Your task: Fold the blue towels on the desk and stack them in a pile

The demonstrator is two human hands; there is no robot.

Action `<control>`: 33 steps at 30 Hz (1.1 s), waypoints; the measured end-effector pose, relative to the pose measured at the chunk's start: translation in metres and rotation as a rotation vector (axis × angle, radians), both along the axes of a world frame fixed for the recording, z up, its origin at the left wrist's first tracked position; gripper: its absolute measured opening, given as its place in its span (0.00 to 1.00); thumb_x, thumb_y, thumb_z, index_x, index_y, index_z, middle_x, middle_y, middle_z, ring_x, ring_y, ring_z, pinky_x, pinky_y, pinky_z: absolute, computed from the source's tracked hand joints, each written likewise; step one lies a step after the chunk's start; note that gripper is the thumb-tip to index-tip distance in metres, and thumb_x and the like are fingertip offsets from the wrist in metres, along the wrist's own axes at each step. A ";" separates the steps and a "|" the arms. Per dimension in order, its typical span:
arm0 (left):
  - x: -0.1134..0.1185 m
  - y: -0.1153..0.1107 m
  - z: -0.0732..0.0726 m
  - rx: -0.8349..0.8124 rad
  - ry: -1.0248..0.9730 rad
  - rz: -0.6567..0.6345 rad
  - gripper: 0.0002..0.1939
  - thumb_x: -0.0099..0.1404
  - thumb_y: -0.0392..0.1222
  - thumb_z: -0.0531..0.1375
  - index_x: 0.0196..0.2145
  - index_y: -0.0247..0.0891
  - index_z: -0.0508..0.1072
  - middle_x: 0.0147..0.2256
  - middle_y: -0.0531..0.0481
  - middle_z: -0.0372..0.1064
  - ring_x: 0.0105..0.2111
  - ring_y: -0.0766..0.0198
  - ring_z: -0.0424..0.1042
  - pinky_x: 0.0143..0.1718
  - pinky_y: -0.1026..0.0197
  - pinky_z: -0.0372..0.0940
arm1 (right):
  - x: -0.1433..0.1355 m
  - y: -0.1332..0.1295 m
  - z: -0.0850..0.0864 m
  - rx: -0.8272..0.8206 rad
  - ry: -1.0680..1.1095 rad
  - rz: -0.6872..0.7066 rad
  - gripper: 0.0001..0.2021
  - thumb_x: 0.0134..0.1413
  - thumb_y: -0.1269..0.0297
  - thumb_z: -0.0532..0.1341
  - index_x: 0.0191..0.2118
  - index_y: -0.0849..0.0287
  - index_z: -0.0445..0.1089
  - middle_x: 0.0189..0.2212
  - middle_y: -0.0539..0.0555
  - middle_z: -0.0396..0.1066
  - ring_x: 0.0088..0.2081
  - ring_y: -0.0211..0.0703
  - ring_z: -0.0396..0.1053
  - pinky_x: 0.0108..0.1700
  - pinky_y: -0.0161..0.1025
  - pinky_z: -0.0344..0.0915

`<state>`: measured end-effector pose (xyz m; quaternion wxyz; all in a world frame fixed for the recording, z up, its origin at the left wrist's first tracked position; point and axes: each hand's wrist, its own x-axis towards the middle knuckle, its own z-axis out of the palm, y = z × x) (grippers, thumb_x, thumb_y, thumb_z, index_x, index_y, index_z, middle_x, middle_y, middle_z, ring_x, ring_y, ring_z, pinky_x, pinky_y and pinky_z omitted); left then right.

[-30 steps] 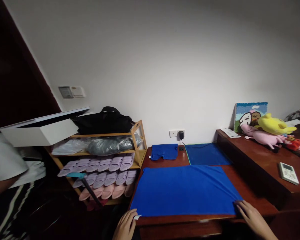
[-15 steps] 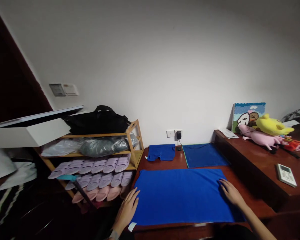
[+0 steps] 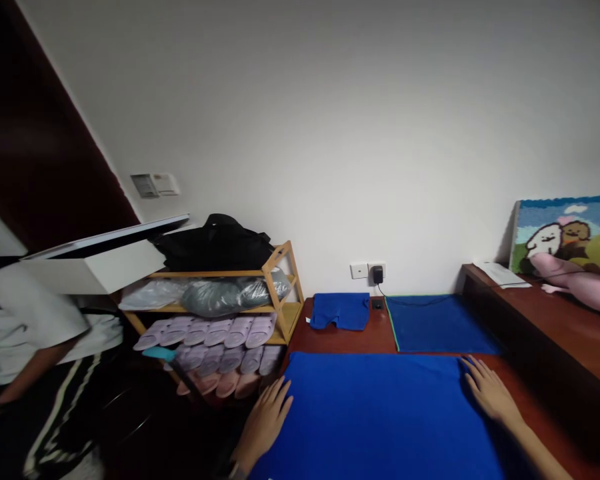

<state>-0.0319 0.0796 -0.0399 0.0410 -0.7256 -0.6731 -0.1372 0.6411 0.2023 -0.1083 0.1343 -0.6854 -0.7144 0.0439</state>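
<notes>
The cloth (image 3: 380,413) lies on the desk (image 3: 343,342) before me. My left hand (image 3: 265,417) rests at its left edge, my right hand (image 3: 487,393) at its far right corner, fingers extended, pinching nothing visible. For a flat lay, I should press lightly and draw evenly outward. Its far edge faces the wall (image 3: 305,133); the long axis appears to run left to right.

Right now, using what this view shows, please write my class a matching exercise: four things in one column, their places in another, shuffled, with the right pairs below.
Things
1. Large blue cloth
2. Black handbag
3. Black power adapter
4. Cartoon dog picture

Places
A. Plugged into the wall socket
B. Behind the pink plush toy
C. Between the left hand and right hand
D. Atop the wooden rack

Pairs: 1-C, 2-D, 3-A, 4-B
</notes>
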 end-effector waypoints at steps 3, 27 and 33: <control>0.020 0.053 0.009 -0.010 -0.022 0.062 0.27 0.77 0.52 0.46 0.66 0.42 0.68 0.68 0.45 0.64 0.67 0.55 0.64 0.68 0.49 0.61 | -0.004 0.006 -0.014 -0.019 0.010 -0.008 0.36 0.64 0.45 0.42 0.71 0.55 0.59 0.72 0.55 0.53 0.73 0.55 0.48 0.72 0.60 0.49; 0.023 0.090 -0.021 -0.091 -0.018 0.091 0.31 0.76 0.59 0.44 0.72 0.50 0.55 0.74 0.45 0.48 0.73 0.53 0.49 0.72 0.43 0.47 | -0.082 0.005 0.032 0.048 -0.195 -0.092 0.33 0.60 0.56 0.47 0.64 0.71 0.67 0.67 0.70 0.62 0.70 0.65 0.54 0.71 0.64 0.47; 0.024 0.094 -0.024 -0.089 -0.044 0.096 0.31 0.76 0.58 0.44 0.72 0.49 0.56 0.74 0.45 0.48 0.73 0.53 0.49 0.72 0.44 0.47 | -0.305 -0.018 0.080 -0.079 0.077 0.464 0.35 0.71 0.46 0.41 0.74 0.60 0.52 0.74 0.56 0.47 0.74 0.53 0.45 0.74 0.54 0.44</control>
